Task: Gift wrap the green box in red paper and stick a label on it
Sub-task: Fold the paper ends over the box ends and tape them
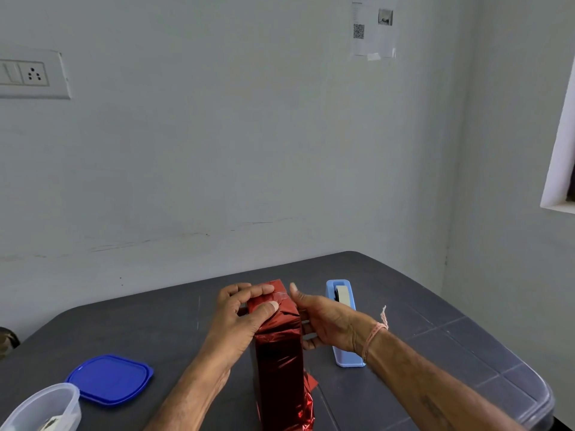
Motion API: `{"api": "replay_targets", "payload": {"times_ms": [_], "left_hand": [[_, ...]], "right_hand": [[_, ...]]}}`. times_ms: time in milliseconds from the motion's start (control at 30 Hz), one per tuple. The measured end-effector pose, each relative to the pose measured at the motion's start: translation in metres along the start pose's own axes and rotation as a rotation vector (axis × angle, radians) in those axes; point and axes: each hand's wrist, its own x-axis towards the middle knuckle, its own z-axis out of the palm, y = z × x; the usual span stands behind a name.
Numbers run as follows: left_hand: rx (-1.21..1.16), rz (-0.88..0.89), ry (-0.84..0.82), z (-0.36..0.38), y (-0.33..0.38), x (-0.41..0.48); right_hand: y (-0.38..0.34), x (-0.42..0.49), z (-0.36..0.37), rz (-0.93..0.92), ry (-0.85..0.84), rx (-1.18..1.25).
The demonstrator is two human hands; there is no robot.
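Observation:
A tall box wrapped in shiny red paper [279, 356] stands upright on the dark table [404, 306]; none of the green shows. Its top end is folded over, with a strip of clear tape across the folds. My left hand [242, 312] grips the top from the left, thumb and fingers pressing the folded paper down. My right hand [326, 321] holds the box's right side just below the top, thumb raised. Loose crumpled red paper sticks out at the bottom end, near me.
A light blue tape dispenser [343, 321] stands right behind my right hand. A blue lid [110, 379] lies at the front left, beside a clear plastic container [43, 409] with small items inside. The wall is close behind the table.

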Motion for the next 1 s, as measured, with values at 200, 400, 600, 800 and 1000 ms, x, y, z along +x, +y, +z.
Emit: {"api": "replay_targets", "payload": {"times_ms": [200, 400, 600, 800, 1000], "left_hand": [[0.051, -0.004, -0.023, -0.001, -0.003, 0.002], [-0.025, -0.126, -0.099, -0.006, -0.003, 0.006], [-0.13, -0.165, 0.0, 0.0, 0.003, 0.001], [-0.211, -0.233, 0.123, -0.004, 0.006, -0.019], [-0.269, -0.252, 0.166, -0.019, 0.011, -0.034]], "right_hand": [[0.007, -0.002, 0.003, -0.033, 0.086, 0.023], [0.024, -0.021, 0.015, -0.047, 0.29, -0.007], [0.048, -0.068, 0.047, 0.029, 0.276, 0.081], [0.039, -0.065, 0.06, 0.228, 0.095, 0.386], [0.04, -0.06, 0.066, 0.274, 0.062, 0.43]]}}
